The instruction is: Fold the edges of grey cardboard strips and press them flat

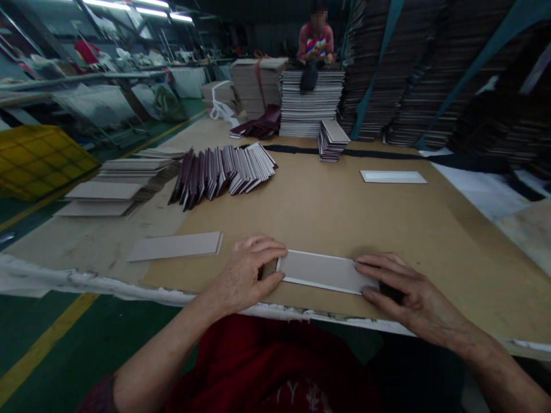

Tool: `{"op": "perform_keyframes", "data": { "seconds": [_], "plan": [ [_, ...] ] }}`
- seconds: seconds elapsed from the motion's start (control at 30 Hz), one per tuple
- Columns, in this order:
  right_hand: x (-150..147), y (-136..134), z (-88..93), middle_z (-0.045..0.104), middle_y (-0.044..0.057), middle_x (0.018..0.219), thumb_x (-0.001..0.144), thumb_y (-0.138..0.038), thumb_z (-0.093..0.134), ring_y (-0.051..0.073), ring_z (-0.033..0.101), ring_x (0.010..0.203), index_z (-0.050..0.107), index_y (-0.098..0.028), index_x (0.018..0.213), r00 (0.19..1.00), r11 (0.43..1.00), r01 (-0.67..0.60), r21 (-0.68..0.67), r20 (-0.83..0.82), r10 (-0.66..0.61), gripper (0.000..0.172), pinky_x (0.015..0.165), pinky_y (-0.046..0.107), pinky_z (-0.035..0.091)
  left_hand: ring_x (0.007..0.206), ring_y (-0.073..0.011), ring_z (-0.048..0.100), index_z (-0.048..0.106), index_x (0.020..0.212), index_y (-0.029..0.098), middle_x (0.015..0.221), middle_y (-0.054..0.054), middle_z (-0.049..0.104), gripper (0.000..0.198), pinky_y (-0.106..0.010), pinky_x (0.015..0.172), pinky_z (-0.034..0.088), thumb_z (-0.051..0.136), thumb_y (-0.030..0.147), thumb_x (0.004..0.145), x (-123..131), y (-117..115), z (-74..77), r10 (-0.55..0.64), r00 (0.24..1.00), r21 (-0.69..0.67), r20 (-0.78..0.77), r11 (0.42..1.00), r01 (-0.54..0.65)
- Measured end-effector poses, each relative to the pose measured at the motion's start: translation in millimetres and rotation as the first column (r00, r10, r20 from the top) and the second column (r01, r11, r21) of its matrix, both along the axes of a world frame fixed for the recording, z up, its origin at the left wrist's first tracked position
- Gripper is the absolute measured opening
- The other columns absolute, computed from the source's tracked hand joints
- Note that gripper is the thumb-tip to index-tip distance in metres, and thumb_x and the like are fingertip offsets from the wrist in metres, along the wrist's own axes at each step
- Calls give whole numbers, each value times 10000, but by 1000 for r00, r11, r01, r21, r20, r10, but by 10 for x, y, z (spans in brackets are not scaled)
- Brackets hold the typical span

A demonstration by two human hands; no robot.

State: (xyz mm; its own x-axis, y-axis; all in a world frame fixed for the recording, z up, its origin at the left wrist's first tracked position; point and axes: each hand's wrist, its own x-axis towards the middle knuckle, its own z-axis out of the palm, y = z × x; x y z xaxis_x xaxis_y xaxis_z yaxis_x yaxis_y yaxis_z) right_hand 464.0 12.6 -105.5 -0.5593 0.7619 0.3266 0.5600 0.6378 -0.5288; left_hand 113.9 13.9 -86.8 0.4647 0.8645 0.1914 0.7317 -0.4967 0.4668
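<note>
Low in the frame, the left hand and right hand are gripping opposite ends of a grey card lying on the counter.

The person wears a dark red top with faint pale lettering on its front; the left grip and right grip are bare, forearms uncovered.

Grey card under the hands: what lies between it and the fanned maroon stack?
Head view: only bare brown board between grey card and fanned stack.
</note>
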Motion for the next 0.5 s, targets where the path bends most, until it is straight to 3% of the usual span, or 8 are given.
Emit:
{"op": "perform_keyframes", "data": {
  "seconds": [0.5],
  "plan": [
    [-15,-10,14,626,81,1328,994,-273,565,255,539,1233,606,-242,1327,996,998,-31,60,81,26,337,1024,492,506,1237,-274,533,644,1219,244,1274,-49,676,320,-535,1053,373,640,279,901,2,4,-31,3,1000,38,-3,999,-3]
  ]
}}
